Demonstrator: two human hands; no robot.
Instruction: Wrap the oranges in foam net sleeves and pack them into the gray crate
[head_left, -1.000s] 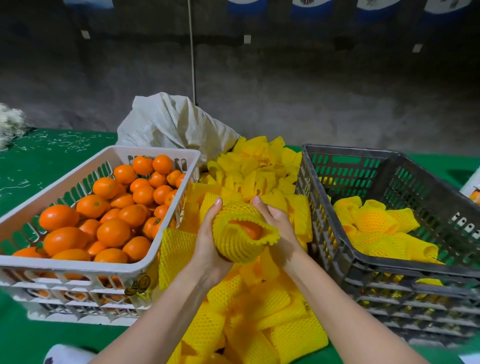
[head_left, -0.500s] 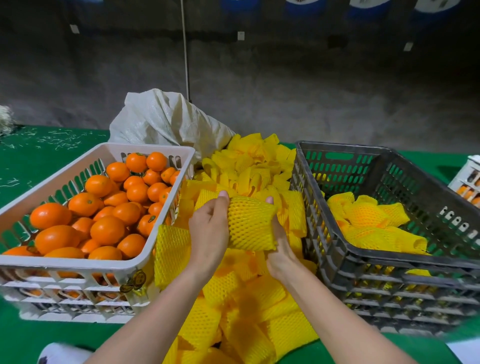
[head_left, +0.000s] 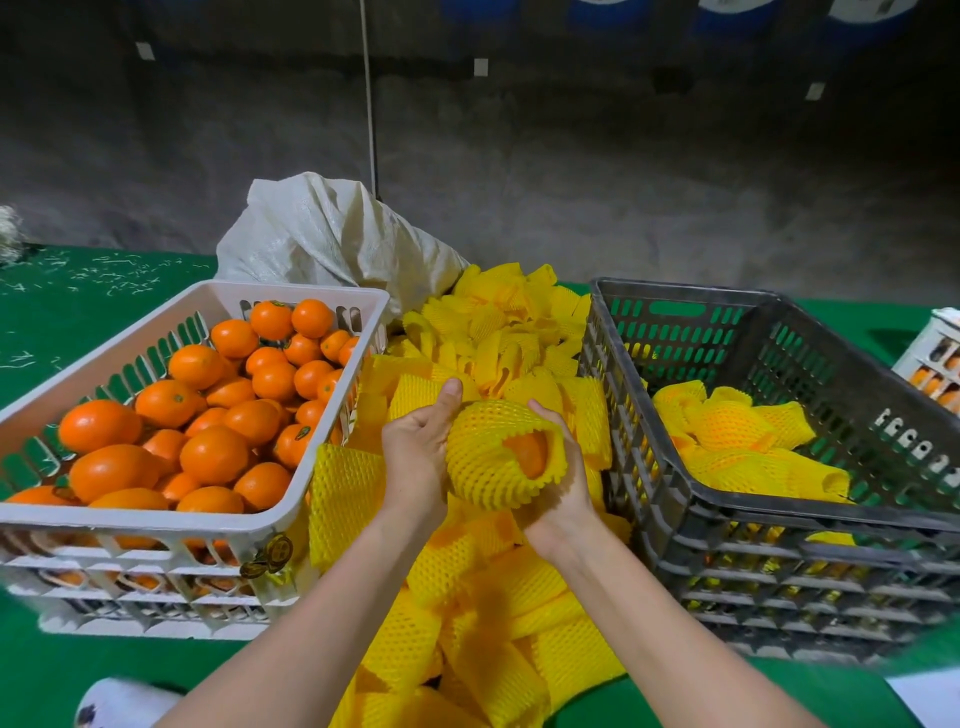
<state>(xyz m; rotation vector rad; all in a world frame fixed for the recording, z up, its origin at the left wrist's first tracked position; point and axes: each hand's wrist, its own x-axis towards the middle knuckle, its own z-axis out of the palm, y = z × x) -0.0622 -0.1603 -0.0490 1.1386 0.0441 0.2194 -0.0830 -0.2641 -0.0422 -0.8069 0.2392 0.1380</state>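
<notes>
Between both hands sits an orange (head_left: 527, 453) inside a yellow foam net sleeve (head_left: 483, 457), its open end facing me. My left hand (head_left: 415, 457) grips the sleeve's left side, thumb up. My right hand (head_left: 563, 493) cups it from the right and below. The white crate (head_left: 291, 514) at left is full of bare oranges (head_left: 213, 452). The gray crate (head_left: 675, 499) at right holds several wrapped oranges (head_left: 737, 441).
A heap of loose yellow sleeves (head_left: 493, 597) covers the green table (head_left: 62, 322) between the crates. A white woven sack (head_left: 332, 234) lies behind the heap. Another white crate (head_left: 935, 358) shows at the far right edge. A dark wall stands beyond.
The sleeve has been turned in my hands, so its open end with the orange faces me again; half a second ago only its closed side showed.
</notes>
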